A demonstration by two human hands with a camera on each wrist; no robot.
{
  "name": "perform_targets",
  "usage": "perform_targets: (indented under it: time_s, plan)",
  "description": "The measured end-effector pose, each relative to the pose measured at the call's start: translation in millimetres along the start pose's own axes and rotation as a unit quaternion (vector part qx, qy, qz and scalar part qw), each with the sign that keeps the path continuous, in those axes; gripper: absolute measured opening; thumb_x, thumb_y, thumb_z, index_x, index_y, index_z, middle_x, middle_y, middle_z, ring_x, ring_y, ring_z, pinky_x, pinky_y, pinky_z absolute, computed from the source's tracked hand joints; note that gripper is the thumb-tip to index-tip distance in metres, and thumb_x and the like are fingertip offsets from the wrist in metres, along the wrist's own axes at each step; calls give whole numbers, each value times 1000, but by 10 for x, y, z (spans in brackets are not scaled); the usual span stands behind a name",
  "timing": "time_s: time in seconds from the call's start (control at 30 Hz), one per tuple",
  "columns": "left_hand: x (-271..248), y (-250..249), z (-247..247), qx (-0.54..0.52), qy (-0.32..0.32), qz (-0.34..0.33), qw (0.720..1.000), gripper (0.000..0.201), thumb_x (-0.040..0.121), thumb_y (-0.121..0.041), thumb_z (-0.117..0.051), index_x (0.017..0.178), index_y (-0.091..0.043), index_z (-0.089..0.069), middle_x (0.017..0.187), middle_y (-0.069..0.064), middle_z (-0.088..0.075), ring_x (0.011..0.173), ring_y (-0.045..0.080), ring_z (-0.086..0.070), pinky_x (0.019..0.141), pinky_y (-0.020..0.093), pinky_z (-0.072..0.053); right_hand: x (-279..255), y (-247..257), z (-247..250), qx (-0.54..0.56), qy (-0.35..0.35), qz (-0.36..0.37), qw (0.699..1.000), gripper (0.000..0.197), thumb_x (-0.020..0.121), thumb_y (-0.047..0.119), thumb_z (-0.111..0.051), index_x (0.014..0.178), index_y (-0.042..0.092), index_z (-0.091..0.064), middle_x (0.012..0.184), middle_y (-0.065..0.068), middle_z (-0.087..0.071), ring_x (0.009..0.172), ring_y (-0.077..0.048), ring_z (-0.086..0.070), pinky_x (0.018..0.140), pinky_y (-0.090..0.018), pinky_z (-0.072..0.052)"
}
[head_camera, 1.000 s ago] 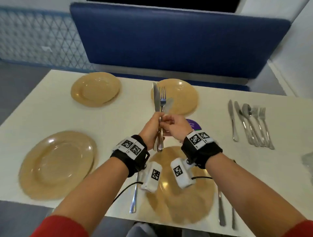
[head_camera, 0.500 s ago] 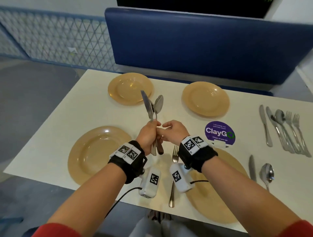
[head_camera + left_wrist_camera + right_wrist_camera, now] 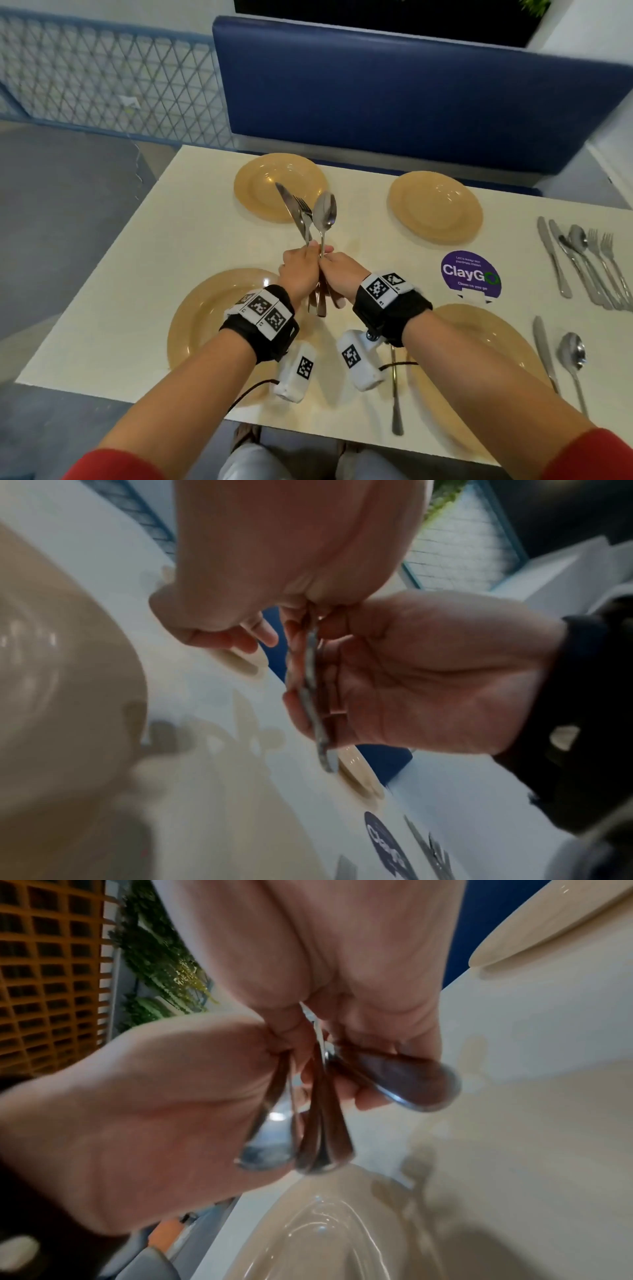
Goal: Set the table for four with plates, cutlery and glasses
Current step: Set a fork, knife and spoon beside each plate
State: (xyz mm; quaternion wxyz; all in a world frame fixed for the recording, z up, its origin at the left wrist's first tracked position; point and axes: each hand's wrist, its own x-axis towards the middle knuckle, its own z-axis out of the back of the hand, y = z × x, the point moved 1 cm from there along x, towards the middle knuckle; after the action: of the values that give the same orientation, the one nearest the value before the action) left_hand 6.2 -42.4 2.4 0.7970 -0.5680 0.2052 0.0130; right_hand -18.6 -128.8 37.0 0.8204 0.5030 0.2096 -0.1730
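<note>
Both hands meet above the cream table (image 3: 144, 274), between the two near tan plates. My left hand (image 3: 298, 270) grips a bundle of cutlery upright: a knife (image 3: 288, 207), a fork (image 3: 304, 214) and a spoon (image 3: 325, 212) fan out above the fist. My right hand (image 3: 342, 277) pinches the same handles from the right. In the right wrist view the right hand (image 3: 325, 961) holds one handle (image 3: 407, 1085) apart from the handles (image 3: 315, 1139) beside the left hand (image 3: 154, 1110). In the left wrist view the handles (image 3: 311, 696) hang between the left hand (image 3: 291, 547) and the right hand (image 3: 428, 674).
Plates lie at far left (image 3: 260, 171), far right (image 3: 435, 207), near left (image 3: 195, 318) and near right (image 3: 479, 363). The near right plate has a fork (image 3: 396, 401) on its left, a knife (image 3: 543, 353) and spoon (image 3: 572, 356) on its right. Spare cutlery (image 3: 582, 263) lies far right, beside a purple sticker (image 3: 471, 274). A blue bench (image 3: 394, 96) stands behind.
Both hands have carried the cutlery bundle leftward, from over the near right plate to between the near plates. The spoon has spread away from the knife and fork.
</note>
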Motion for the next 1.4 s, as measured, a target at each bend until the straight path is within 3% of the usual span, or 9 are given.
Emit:
perform_targets:
  time_s: [0.1,0.2,0.3,0.43,0.57,0.67,0.93,1.1,1.4]
  plan:
    - [40,-50,325,75,51,-42,995,47,103,-38,-24,99,-12,-62,98,14,-62,89,26,-55,80,31,-42,147,121,-195,67,-30,-21,997,26,98,15,-31,84,6,-52,68,-6,-51,53,-16,-47,55,-29,-41]
    - [6,25,665,138,109,-61,983,45,104,-33,-21,117,-14,-60,92,8,-68,75,17,-56,76,31,-43,231,216,-390,152,-89,-57,983,22,98,8,-30,95,6,-52,70,-4,-46,56,-17,-45,62,-34,-42]
    - [-43,200,1023,200,102,-73,972,42,103,-38,-22,94,-18,-57,74,-4,-57,76,19,-57,67,29,-37,205,230,-575,196,-160,-86,964,19,98,4,-29,98,8,-48,69,-4,-45,54,-16,-43,53,-27,-37]
    - [-95,458,1527,234,55,-48,970,48,102,-42,-20,86,-15,-56,87,0,-59,87,20,-53,78,30,-36,193,9,-771,202,-230,-124,944,22,99,7,-30,103,7,-51,73,-4,-46,59,-18,-46,58,-29,-42]
    - [-109,820,2019,257,-30,-8,966,43,101,-21,-22,105,-15,-65,119,7,-63,107,23,-55,85,27,-36,107,-307,-842,100,-303,-173,932,32,99,22,-30,114,3,-52,94,-15,-56,85,-29,-56,65,-32,-42]
    - [-115,1081,2262,275,-76,25,958,40,100,-19,-27,120,-12,-61,123,11,-62,113,30,-55,91,32,-40,11,-470,-819,43,-337,-192,921,36,101,25,-30,113,0,-54,111,-22,-61,101,-38,-60,81,-39,-46]
    - [-254,1497,2345,304,-95,35,947,37,98,-16,-42,133,-15,-55,108,17,-64,99,33,-60,85,38,-50,-217,-678,-939,-52,-303,-237,921,35,100,22,-39,115,-9,-49,118,-27,-55,110,-37,-53,73,-30,-33]
    - [-301,1494,2304,329,-130,68,933,34,91,-31,-56,125,-28,-61,112,6,-69,101,29,-63,82,34,-51,-294,-777,-1011,-98,-260,-237,931,34,98,26,-44,113,-4,-54,113,-23,-60,104,-35,-57,76,-31,-40]
    - [-281,1448,2305,266,-124,60,954,31,83,-31,-69,110,-16,-69,98,8,-73,95,26,-65,80,28,-47,-368,-793,-991,-125,-250,-224,934,27,91,28,-58,105,6,-64,104,-13,-68,97,-29,-62,76,-28,-44]
